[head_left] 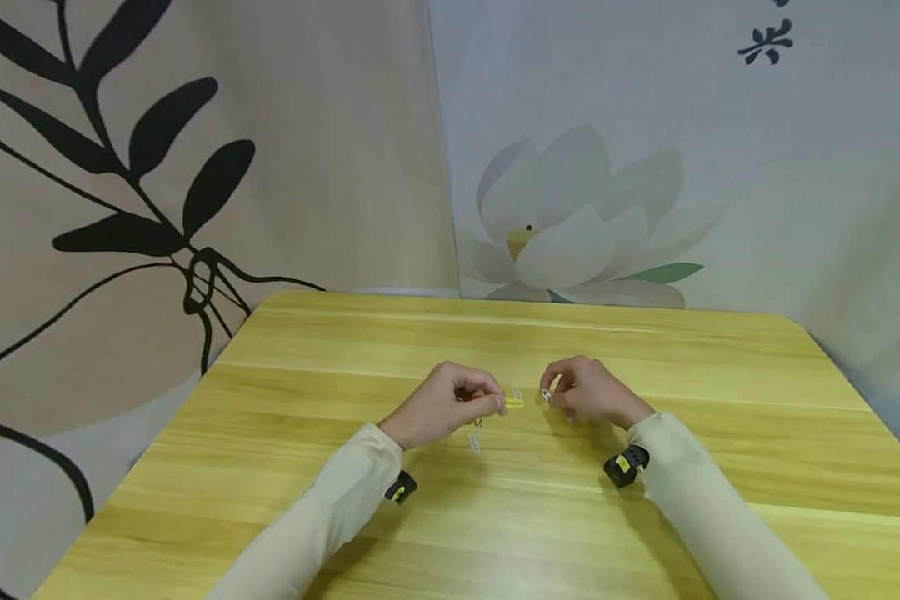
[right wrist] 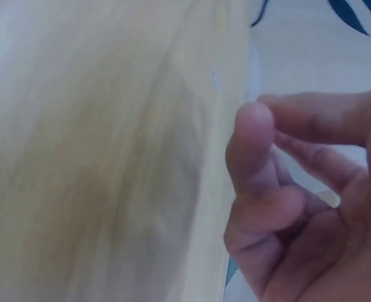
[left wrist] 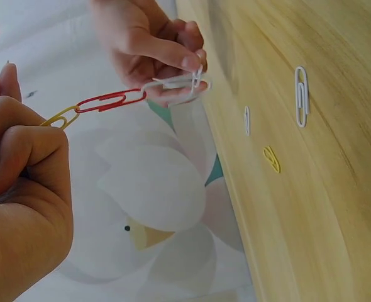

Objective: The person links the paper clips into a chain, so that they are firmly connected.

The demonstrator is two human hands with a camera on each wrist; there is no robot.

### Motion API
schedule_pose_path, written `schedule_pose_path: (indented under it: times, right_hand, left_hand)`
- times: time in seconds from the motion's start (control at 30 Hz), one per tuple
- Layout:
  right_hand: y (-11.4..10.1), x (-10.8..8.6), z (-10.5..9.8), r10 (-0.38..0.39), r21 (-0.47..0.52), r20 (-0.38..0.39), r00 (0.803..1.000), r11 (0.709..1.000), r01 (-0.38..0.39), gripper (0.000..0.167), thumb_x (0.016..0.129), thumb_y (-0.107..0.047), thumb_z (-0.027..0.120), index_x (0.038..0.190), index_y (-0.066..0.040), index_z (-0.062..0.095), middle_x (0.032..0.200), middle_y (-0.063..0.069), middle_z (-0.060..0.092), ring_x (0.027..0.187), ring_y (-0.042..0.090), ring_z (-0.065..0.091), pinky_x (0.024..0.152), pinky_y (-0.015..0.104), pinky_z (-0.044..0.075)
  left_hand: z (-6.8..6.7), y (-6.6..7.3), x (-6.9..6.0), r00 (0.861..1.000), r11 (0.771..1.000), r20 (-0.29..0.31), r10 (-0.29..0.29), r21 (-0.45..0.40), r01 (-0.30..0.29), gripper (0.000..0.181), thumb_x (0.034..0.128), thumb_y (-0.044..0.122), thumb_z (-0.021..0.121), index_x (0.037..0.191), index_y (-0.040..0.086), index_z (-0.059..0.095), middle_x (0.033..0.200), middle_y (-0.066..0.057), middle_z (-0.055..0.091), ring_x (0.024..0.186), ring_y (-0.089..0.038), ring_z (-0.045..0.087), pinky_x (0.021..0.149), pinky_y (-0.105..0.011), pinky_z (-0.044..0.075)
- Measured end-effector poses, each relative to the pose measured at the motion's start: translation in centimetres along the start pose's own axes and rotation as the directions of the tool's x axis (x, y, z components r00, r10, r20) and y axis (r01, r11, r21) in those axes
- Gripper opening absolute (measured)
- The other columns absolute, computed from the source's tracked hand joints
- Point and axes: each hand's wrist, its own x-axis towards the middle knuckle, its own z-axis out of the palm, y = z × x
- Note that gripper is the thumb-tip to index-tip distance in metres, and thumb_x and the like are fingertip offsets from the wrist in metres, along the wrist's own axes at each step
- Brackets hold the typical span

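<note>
My left hand (head_left: pixel 450 404) pinches a yellow paper clip (left wrist: pixel 63 117) at the upper end of a short chain. A red paper clip (left wrist: pixel 112 100) and a white paper clip (left wrist: pixel 163 83) follow it. Opposite, across a small gap in the head view, my right hand (head_left: pixel 588 392) pinches another white paper clip (head_left: pixel 546 394) between thumb and fingertips. In the left wrist view that clip overlaps the chain's white end; whether they are linked I cannot tell. The right wrist view shows the right hand (right wrist: pixel 305 195) with its clip hidden.
On the wooden table (head_left: pixel 330 333) lie a yellow paper clip (left wrist: pixel 271 159), a smaller-looking white one (left wrist: pixel 247 120) and a nearer white one (left wrist: pixel 302 97). A patterned curtain (head_left: pixel 360 167) hangs behind the table's far edge.
</note>
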Motion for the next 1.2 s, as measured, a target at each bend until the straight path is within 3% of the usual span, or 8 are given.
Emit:
schedule_pose_path:
  times: [0.3, 0.6, 0.77, 1.0, 1.2]
  right_hand:
    - [-0.9, -1.8, -0.4, 0.014, 0.158, -0.044, 0.999, 0.987, -0.007, 0.017, 0.082, 0.000, 0.065, 0.098, 0.001, 0.071, 0.055, 0.003, 0.054, 0.047, 0.023, 0.053, 0.045, 0.030, 0.039]
    - [-2.6, -3.2, 0.2, -0.063, 0.258, -0.091, 0.994, 0.962, 0.085, 0.016, 0.093, -0.011, 0.067, 0.104, 0.000, 0.071, 0.075, 0.013, 0.066, 0.050, 0.021, 0.056, 0.049, 0.035, 0.049]
    - [-3.6, -3.9, 0.1, -0.119, 0.274, -0.097, 0.988, 0.951, 0.141, 0.011, 0.097, -0.016, 0.065, 0.098, -0.007, 0.072, 0.080, 0.012, 0.068, 0.051, 0.023, 0.059, 0.048, 0.032, 0.046]
    - [-4.6, -5.0, 0.0, -0.184, 0.305, -0.088, 0.979, 0.931, 0.202, 0.010, 0.098, -0.015, 0.064, 0.094, -0.008, 0.070, 0.084, 0.020, 0.068, 0.051, 0.020, 0.059, 0.046, 0.028, 0.044]
    - [-5.3, -5.6, 0.0, -0.235, 0.321, -0.079, 0.969, 0.914, 0.248, 0.011, 0.100, -0.013, 0.061, 0.093, -0.007, 0.067, 0.079, 0.009, 0.068, 0.050, 0.021, 0.060, 0.045, 0.027, 0.043]
  left_hand:
    - [0.2, 0.1, 0.3, 1.000, 1.000, 0.009, 0.001, -0.007, -0.001, 0.018, 0.0957, 0.014, 0.058, 0.090, 0.009, 0.075, 0.081, 0.000, 0.067, 0.062, -0.011, 0.045, 0.058, -0.021, 0.039]
    - [0.4, -0.2, 0.2, 1.000, 1.000, 0.004, -0.004, 0.004, 0.004, 0.020, 0.0950, 0.014, 0.058, 0.093, 0.005, 0.075, 0.072, 0.005, 0.058, 0.062, -0.010, 0.044, 0.059, -0.020, 0.038]
    - [0.4, -0.3, 0.0, 1.000, 1.000, -0.003, -0.009, 0.009, 0.009, 0.020, 0.0947, 0.012, 0.057, 0.092, 0.005, 0.075, 0.073, 0.000, 0.059, 0.061, -0.009, 0.043, 0.058, -0.019, 0.037]
    - [0.4, -0.2, 0.1, 1.000, 1.000, 0.007, -0.012, 0.016, 0.012, 0.019, 0.0951, 0.014, 0.057, 0.091, 0.008, 0.075, 0.077, -0.001, 0.064, 0.062, -0.010, 0.044, 0.059, -0.020, 0.038]
    - [0.4, 0.0, 0.2, 1.000, 1.000, 0.012, -0.006, 0.018, 0.006, 0.019, 0.0958, 0.014, 0.057, 0.091, 0.007, 0.075, 0.084, -0.002, 0.069, 0.062, -0.009, 0.046, 0.058, -0.020, 0.040]
